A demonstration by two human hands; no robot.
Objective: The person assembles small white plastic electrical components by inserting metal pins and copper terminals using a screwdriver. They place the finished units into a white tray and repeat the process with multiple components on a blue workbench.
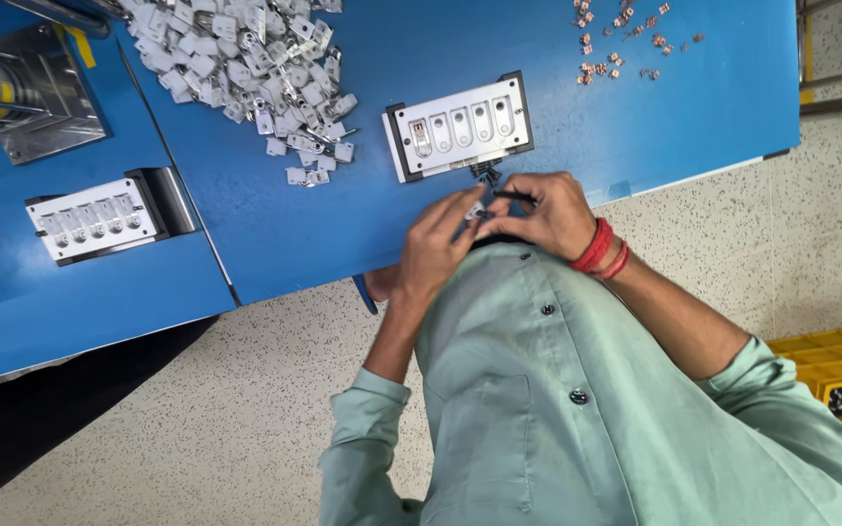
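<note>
Head view, looking down at a blue table (275, 224); all positions are given relative to the white jig plate (460, 127) with its dark frame and row of oblong slots. Just below the plate's near edge the left hand (438, 245) and right hand (548, 212) meet, fingertips together over a small white part (477, 210); both hands are curled closed in a pinch about it, though which fingers actually bear the part is hard to tell at this size; a thin dark piece (514, 196) appears to lie under the right hand's fingers. Between the hands and the plate's near edge sits a small dark cluster of parts (485, 172), touching or nearly touching the plate. The right wrist carries red bands (599, 248); both forearms emerge from rolled pale-green sleeves (577, 390). Left of and above the plate lies a heap of small white and metal pieces (246, 68), its nearest strays just beside the plate's left end. Well to the left of the plate rests a second jig plate (95, 219), its slots filled. Above and to the right of the plate, well apart, lies a scatter of small copper-coloured bits (621, 39). Far left of the plate stands a metal fixture (21, 88).
</note>
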